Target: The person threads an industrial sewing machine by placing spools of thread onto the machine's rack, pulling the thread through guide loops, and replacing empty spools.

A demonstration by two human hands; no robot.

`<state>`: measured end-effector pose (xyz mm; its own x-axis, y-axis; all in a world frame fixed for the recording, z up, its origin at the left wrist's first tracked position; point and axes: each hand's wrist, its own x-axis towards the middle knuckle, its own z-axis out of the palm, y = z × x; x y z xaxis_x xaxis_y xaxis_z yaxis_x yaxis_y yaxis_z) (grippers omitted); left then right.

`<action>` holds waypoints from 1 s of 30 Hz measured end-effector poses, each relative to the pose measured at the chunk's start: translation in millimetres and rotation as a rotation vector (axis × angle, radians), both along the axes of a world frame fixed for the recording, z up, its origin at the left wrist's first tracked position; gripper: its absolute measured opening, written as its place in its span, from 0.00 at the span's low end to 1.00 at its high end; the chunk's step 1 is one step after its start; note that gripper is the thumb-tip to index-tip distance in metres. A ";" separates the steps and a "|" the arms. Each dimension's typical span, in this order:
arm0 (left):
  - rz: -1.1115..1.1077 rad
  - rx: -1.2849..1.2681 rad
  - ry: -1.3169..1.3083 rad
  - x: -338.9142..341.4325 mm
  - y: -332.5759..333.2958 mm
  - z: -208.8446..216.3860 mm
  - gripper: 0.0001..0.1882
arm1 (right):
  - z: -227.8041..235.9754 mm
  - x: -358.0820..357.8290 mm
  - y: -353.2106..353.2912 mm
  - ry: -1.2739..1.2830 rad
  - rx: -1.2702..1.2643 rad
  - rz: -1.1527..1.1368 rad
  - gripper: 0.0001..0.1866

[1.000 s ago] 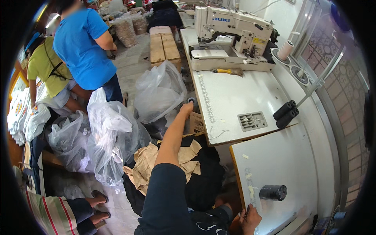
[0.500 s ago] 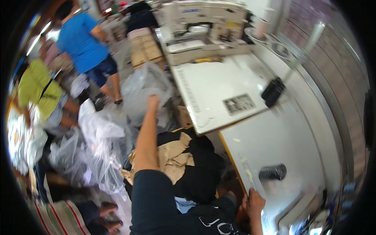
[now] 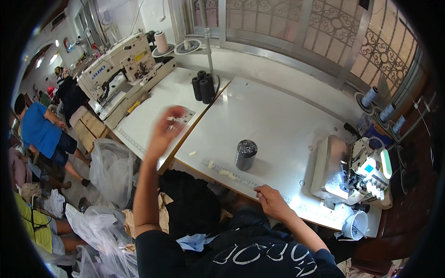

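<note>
While my left hand (image 3: 169, 124) hangs over the far-left table (image 3: 178, 83), right by its grey inset plate (image 3: 189, 115), my right hand (image 3: 274, 202) rests at the front edge of the nearer table (image 3: 278, 116), by the measuring strip (image 3: 238, 180). My right fingers curl in loosely, thumb near forefinger — whether something small is pinched there, I can't tell. My left fingers seem partly bent, but blur smears them, so how far they are open, or whether they hold anything, I can't say.

The dark cylinder (image 3: 245, 156) stands upright between my hands, touching neither. A low sweep of either forearm could tip it, I'd judge, and being round it might roll off the edge. The black spools (image 3: 204, 89) beyond my left hand look just as easy to topple with a careless push.

My left hand covers part of the plate; my arm hides some of the tan material (image 3: 164, 211); glare washes out the working parts of the right-hand sewing machine (image 3: 330, 169).
</note>
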<state>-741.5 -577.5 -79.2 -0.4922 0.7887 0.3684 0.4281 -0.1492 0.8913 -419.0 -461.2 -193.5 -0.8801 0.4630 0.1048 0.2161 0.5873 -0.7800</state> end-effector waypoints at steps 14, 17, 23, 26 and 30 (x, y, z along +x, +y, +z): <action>-0.159 -0.304 0.434 95.9 106.3 -67.8 0.35 | -26.0 73.2 49.8 -0.180 0.468 -0.289 0.13; 0.010 -0.324 0.329 60.3 96.8 -54.9 0.36 | -45.4 73.1 56.6 -0.176 0.606 -0.334 0.12; 0.622 -0.157 0.308 -37.9 91.1 -38.4 0.34 | -30.5 72.2 51.9 -0.129 0.518 -0.296 0.14; 0.724 -0.109 0.295 -65.4 103.6 -36.7 0.36 | -36.4 72.0 53.6 -0.159 0.498 -0.314 0.17; 0.786 -0.093 0.238 -75.9 131.2 -37.9 0.41 | -32.7 71.8 54.7 -0.182 0.463 -0.325 0.19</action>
<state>-817.4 -446.3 -117.1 -0.8300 0.2793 0.4827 0.5558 0.3422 0.7576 -347.2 -406.6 -226.3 -0.7236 0.6538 0.2213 0.5481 0.7391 -0.3916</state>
